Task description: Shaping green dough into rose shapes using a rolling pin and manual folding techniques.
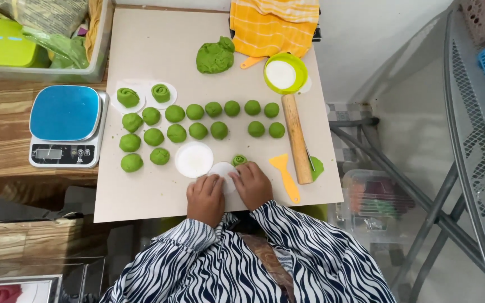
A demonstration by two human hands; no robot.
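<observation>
Pinching a thin white paper round (223,171) between us, our left hand (205,197) and right hand (252,184) cover its near edge; fingertips are hard to make out. Round, flat on the table (141,191), no long axis shows. Just beyond our right grip: a small green spiral dough piece (239,160). Beyond our left grip: a white paper stack (193,159). Right of us: an orange scraper (285,175).

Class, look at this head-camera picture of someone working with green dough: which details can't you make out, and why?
- White disc: its near part is hidden under the left hand and right hand.
- Scale: the display is too small to read.
- Orange cloth: cut off by the top edge.
- Spiral dough piece: partly behind the right fingers.
</observation>
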